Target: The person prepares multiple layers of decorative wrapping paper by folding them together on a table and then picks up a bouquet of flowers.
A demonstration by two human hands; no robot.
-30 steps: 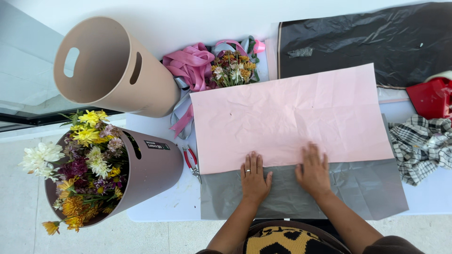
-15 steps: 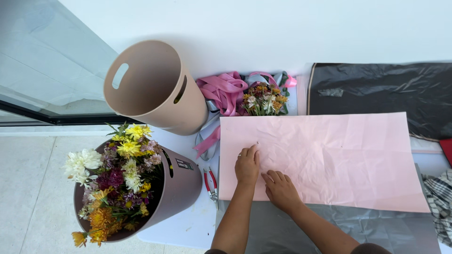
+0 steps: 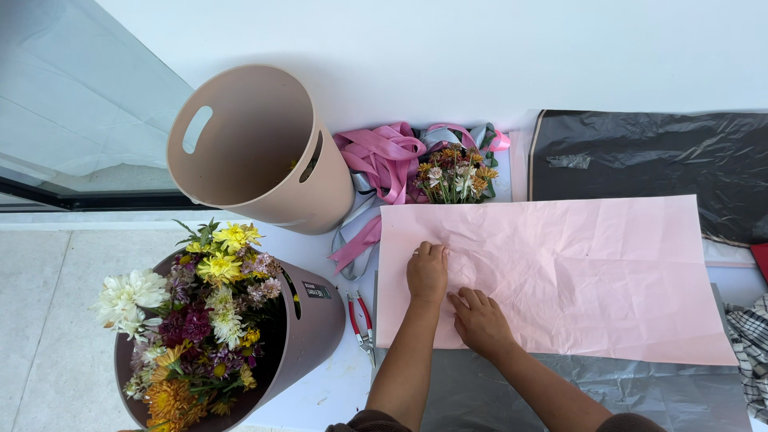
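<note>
A: We see both palms flat on the pink paper (image 3: 552,272), left hand (image 3: 427,272) and right hand (image 3: 480,320) at its left edge.
B: Fingers extended, gripping nothing; we read it as pinning the sheet over the grey sheet (image 3: 608,392).

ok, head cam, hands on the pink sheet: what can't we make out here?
- Grey sheet: mostly under the pink paper, cut by the bottom edge.
- Checked cloth: cut by the right edge.
- Left hand, right hand: palms face down, grip hidden.
- Pliers: tip too small.
</note>
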